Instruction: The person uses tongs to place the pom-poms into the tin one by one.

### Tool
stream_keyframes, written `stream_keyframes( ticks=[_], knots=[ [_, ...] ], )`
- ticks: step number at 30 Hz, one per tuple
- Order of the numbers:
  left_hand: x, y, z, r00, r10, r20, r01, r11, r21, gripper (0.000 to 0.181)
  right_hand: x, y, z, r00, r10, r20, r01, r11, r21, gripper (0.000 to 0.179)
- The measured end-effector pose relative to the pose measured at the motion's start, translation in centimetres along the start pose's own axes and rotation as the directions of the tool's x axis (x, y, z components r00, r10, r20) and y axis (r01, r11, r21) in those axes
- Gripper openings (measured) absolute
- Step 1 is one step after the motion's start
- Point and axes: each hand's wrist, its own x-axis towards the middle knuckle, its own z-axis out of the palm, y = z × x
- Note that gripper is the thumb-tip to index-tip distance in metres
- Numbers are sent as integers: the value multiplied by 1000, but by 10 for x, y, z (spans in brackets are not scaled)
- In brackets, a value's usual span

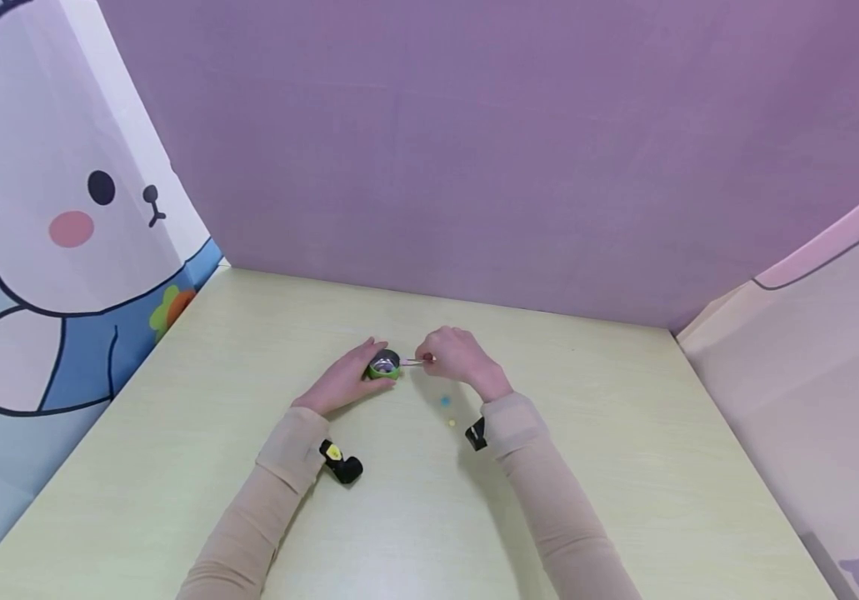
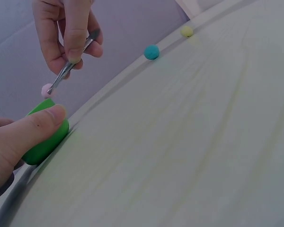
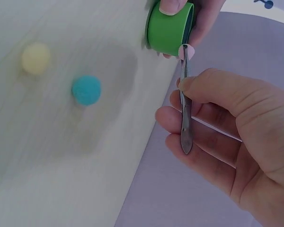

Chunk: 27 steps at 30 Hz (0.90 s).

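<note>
My left hand grips a short round green cup on the table, thumb on one side and fingers on the other. Its opening shows in the head view, with a dark, shiny inside whose contents I cannot make out. Between the thumb and fingers of my right hand are metal tweezers, their tips toward the cup. A small pale pink ball sits in the tips, close by the cup's rim. On the table nearer my body lie a blue fuzzy ball and a pale yellow ball.
The light wooden table meets a purple backdrop at its far edge. A cartoon-printed cloth hangs at the left and a pink one at the right. Black wrist cameras sit at both cuffs.
</note>
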Motion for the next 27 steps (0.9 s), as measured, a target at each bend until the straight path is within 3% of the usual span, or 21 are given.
stream_keyframes(
  ticks=[8,27],
  knots=[
    [2,-2,2,1000,-12,2,12,1000,-12,79,5,-5,0,1000,-4,2,4,1000,8,14],
    [4,-4,6,1000,-7,10,8,1000,-21,81,8,-11,1,1000,-16,5,16,999,37,17]
  ],
)
